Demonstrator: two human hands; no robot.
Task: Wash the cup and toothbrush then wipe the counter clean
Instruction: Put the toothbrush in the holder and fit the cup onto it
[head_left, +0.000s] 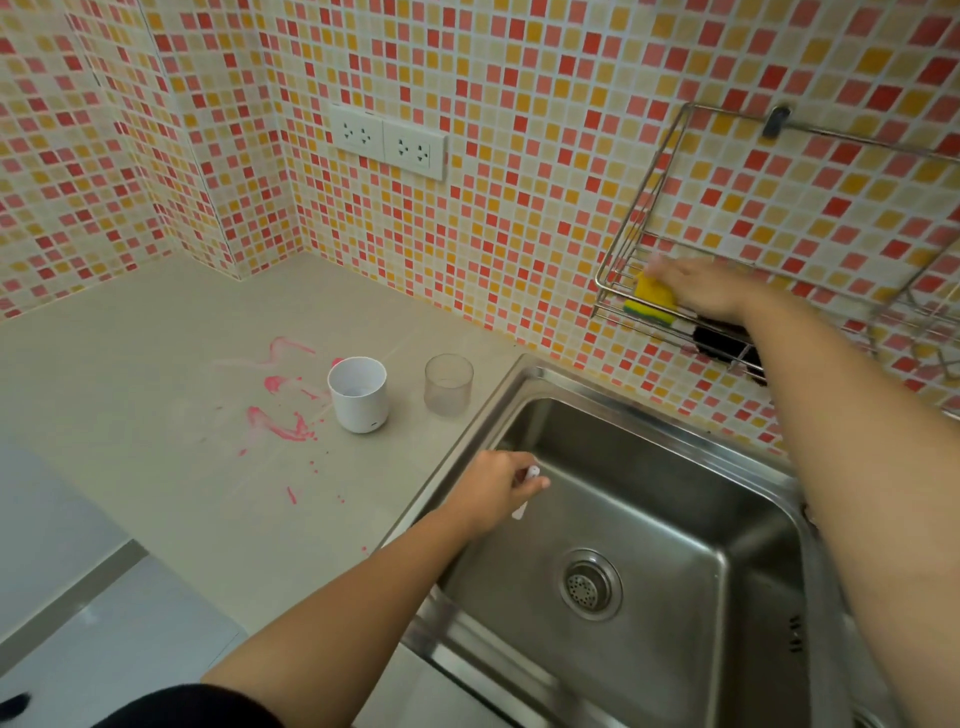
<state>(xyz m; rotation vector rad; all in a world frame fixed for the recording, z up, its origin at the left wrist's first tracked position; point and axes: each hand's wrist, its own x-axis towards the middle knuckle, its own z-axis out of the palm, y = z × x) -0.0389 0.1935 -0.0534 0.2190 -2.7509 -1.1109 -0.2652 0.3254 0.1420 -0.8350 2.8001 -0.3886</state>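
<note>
A white cup (358, 394) stands upright on the grey counter (156, 364), with a clear plastic cup (448, 384) just to its right. Pink smears (280, 410) streak the counter left of the white cup. My left hand (496, 486) is over the steel sink's (649, 545) left edge, closed around a white toothbrush handle (525, 493); the brush head is hidden. My right hand (696, 286) reaches into the wire wall rack (623, 280) and rests on a yellow and green sponge (652, 296); whether the fingers grip it is unclear.
A black brush (727, 345) lies in the rack to the right of the sponge. Two white wall sockets (387, 140) sit above the counter. The sink drain (589, 584) is near the basin's middle. The tiled wall forms a corner at the back left.
</note>
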